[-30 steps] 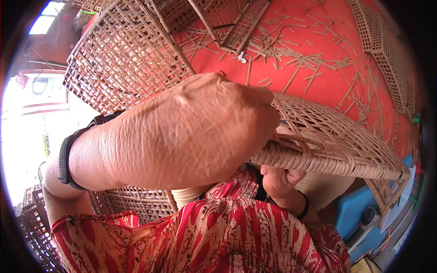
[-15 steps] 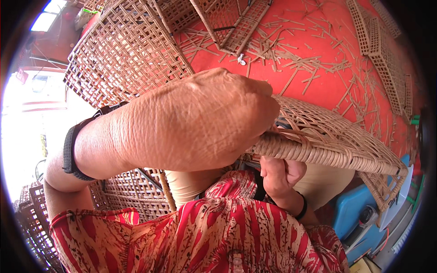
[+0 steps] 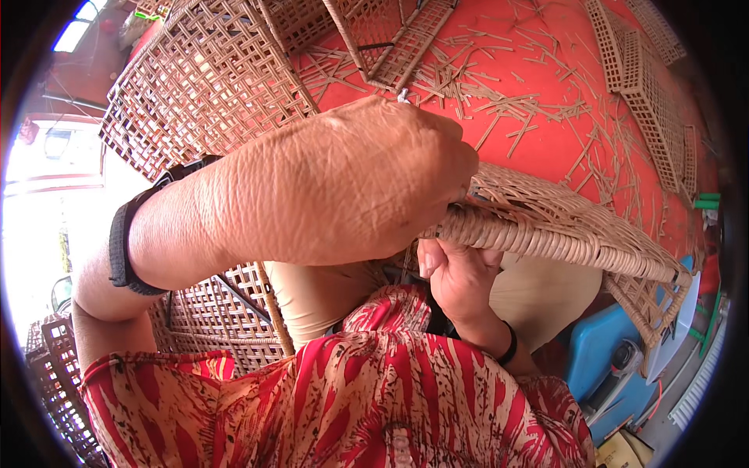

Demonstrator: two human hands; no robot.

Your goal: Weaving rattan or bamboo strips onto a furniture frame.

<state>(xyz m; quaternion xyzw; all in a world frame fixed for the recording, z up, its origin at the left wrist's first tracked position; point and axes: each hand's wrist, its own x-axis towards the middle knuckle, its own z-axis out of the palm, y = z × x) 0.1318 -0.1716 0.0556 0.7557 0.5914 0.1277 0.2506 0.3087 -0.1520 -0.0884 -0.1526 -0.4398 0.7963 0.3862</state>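
A woven wicker basket (image 3: 546, 191), its thick rim (image 3: 538, 238) wrapped in cane, lies across my lap and slants down to the right. My left hand (image 3: 374, 183) is closed in a fist over the left end of that rim. Its fingertips are turned away, so what they pinch is hidden. Below the rim, my right hand (image 3: 464, 281) has its fingers curled up against the underside, apparently gripping the edge. A black band circles each wrist.
Cut cane strips (image 3: 507, 101) litter the red floor covering (image 3: 538, 148). A large lattice wicker panel (image 3: 207, 86) stands at the upper left, more woven pieces (image 3: 647, 101) at the upper right. A blue plastic object (image 3: 601, 347) sits at my lower right; another lattice piece (image 3: 218, 308) is beside my left leg.
My right hand has shifted slightly left and up along the rim, its thumb now showing more. The left hand has tilted and moved up a little, still closed at the rim.
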